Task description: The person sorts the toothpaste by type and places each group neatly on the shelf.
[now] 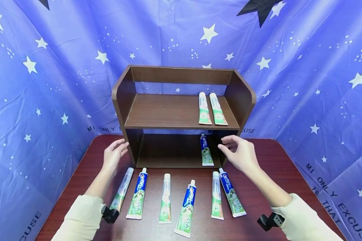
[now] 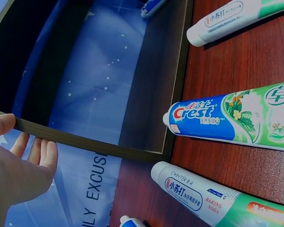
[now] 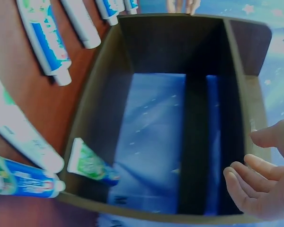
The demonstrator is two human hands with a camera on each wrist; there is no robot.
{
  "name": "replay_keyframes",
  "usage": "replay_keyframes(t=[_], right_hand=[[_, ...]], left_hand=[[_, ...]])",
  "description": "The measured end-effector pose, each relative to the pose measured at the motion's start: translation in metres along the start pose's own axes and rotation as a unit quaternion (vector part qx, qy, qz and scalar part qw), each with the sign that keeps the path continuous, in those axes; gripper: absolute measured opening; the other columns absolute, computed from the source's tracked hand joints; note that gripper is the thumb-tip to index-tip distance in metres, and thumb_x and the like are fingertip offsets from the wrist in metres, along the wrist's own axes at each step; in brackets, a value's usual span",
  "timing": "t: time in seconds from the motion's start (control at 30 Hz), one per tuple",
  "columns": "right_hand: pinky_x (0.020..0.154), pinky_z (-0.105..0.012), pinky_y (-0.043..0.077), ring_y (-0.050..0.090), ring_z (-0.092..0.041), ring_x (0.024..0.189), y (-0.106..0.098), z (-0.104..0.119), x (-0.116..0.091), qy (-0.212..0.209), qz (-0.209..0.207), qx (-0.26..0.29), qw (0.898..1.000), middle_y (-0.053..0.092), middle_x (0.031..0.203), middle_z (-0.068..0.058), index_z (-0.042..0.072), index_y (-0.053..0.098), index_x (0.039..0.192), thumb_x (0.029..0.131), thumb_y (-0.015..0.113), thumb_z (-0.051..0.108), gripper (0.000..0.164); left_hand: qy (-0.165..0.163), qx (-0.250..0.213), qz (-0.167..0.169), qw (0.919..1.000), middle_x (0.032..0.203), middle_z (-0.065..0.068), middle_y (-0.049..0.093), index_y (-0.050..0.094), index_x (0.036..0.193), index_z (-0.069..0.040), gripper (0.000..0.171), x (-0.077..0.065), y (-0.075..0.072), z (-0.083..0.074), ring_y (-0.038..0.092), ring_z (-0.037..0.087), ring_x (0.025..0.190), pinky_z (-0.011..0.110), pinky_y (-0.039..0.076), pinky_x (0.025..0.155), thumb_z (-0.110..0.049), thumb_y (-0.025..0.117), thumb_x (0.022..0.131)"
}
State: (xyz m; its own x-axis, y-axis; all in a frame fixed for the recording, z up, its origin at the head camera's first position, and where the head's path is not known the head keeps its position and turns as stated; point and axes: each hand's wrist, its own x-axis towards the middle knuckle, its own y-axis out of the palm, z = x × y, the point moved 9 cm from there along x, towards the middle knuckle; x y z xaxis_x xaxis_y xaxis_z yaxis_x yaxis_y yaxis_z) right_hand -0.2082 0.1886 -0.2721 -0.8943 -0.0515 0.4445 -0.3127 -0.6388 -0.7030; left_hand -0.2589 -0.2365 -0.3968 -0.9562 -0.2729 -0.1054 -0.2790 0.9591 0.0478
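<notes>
A brown two-tier shelf stands on the table. Two white-and-green toothpaste tubes lie at the right of its upper tier, and a blue-and-green Crest toothpaste tube lies at the right of the lower one. My left hand is at the shelf's left side panel, its fingertips right at the panel's front edge and holding no tube. At the right side panel, my right hand has its fingers loosely bent and thumb apart, with nothing held.
In front of the shelf, several toothpaste tubes lie on the red-brown table, caps toward the shelf. Among them are Crest tubes and white-and-green tubes. A blue star-patterned curtain surrounds the table at the back and sides.
</notes>
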Motion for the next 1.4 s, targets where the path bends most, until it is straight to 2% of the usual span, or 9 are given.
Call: replay_keyframes(t=[0.13, 0.23, 0.37, 0.53, 0.67, 1.07, 1.27, 1.4], right_hand=[[0.058, -0.018, 0.054, 0.072, -0.025, 0.076, 0.01, -0.021, -0.011, 0.015, 0.006, 0.001, 1.0, 0.075, 0.091, -0.013, 0.005, 0.07, 0.099, 0.083, 0.074, 0.015, 0.019], [0.058, -0.016, 0.052, 0.072, -0.025, 0.075, 0.017, -0.038, -0.019, 0.022, 0.009, -0.006, 1.0, 0.075, 0.089, -0.013, 0.004, 0.07, 0.099, 0.082, 0.074, 0.014, 0.02], [0.06, -0.018, 0.054, 0.072, -0.025, 0.074, 0.027, -0.059, -0.028, 0.034, 0.018, -0.016, 0.999, 0.075, 0.085, -0.012, 0.003, 0.07, 0.098, 0.081, 0.075, 0.014, 0.02], [0.066, -0.03, 0.059, 0.072, -0.024, 0.075, 0.04, -0.08, -0.039, 0.062, 0.038, -0.018, 0.997, 0.075, 0.084, -0.012, 0.003, 0.07, 0.096, 0.081, 0.074, 0.014, 0.019], [0.07, -0.038, 0.059, 0.073, -0.024, 0.075, 0.049, -0.093, -0.048, 0.076, 0.054, -0.024, 0.995, 0.075, 0.084, -0.012, 0.002, 0.07, 0.096, 0.081, 0.074, 0.014, 0.02], [0.063, -0.022, 0.055, 0.071, -0.019, 0.073, 0.069, -0.123, -0.07, 0.116, 0.091, -0.038, 0.988, 0.075, 0.085, -0.011, 0.002, 0.07, 0.095, 0.081, 0.075, 0.014, 0.019], [0.063, -0.025, 0.057, 0.071, -0.02, 0.074, 0.079, -0.135, -0.081, 0.14, 0.116, -0.039, 0.983, 0.074, 0.086, -0.012, 0.0, 0.069, 0.095, 0.081, 0.073, 0.012, 0.019], [0.059, -0.02, 0.054, 0.069, -0.017, 0.072, 0.083, -0.14, -0.087, 0.152, 0.124, -0.04, 0.98, 0.073, 0.085, -0.011, -0.001, 0.068, 0.095, 0.079, 0.073, 0.011, 0.02]], left_hand=[[0.0, 0.0, 0.001, 1.0, 0.091, -0.019, 0.057, 0.048, 0.134, 0.004, 0.044, 0.0, 0.001, -0.001, 0.061, -0.007, 0.084, 0.018, 0.054, 0.095, -0.013, 0.057, 0.095], [-0.001, -0.001, 0.0, 1.0, 0.091, -0.019, 0.058, 0.048, 0.134, 0.004, 0.043, 0.0, 0.001, -0.001, 0.061, -0.007, 0.084, 0.018, 0.054, 0.094, -0.013, 0.057, 0.095], [-0.003, -0.002, -0.001, 1.0, 0.092, -0.019, 0.058, 0.049, 0.134, 0.003, 0.043, -0.001, 0.001, -0.002, 0.062, -0.007, 0.083, 0.019, 0.054, 0.096, -0.013, 0.057, 0.094], [-0.002, -0.002, -0.001, 1.0, 0.092, -0.019, 0.057, 0.049, 0.134, 0.004, 0.043, -0.001, 0.001, -0.003, 0.062, -0.007, 0.083, 0.022, 0.053, 0.098, -0.012, 0.058, 0.094], [-0.003, -0.001, -0.001, 1.0, 0.094, -0.018, 0.058, 0.048, 0.134, 0.003, 0.044, -0.001, 0.001, -0.002, 0.062, -0.007, 0.084, 0.021, 0.054, 0.097, -0.014, 0.058, 0.094], [-0.011, 0.017, 0.002, 0.9998, 0.109, -0.007, 0.055, 0.048, 0.135, 0.001, 0.044, -0.001, 0.0, -0.001, 0.061, -0.008, 0.087, 0.025, 0.051, 0.103, -0.017, 0.056, 0.096], [-0.011, 0.016, 0.001, 0.9998, 0.109, -0.008, 0.055, 0.048, 0.135, 0.001, 0.044, 0.0, 0.0, -0.001, 0.06, -0.008, 0.087, 0.027, 0.05, 0.105, -0.017, 0.056, 0.096], [-0.011, 0.019, 0.001, 0.9998, 0.113, -0.004, 0.055, 0.048, 0.136, 0.001, 0.045, 0.0, 0.0, -0.001, 0.06, -0.008, 0.087, 0.03, 0.048, 0.107, -0.018, 0.056, 0.096]])
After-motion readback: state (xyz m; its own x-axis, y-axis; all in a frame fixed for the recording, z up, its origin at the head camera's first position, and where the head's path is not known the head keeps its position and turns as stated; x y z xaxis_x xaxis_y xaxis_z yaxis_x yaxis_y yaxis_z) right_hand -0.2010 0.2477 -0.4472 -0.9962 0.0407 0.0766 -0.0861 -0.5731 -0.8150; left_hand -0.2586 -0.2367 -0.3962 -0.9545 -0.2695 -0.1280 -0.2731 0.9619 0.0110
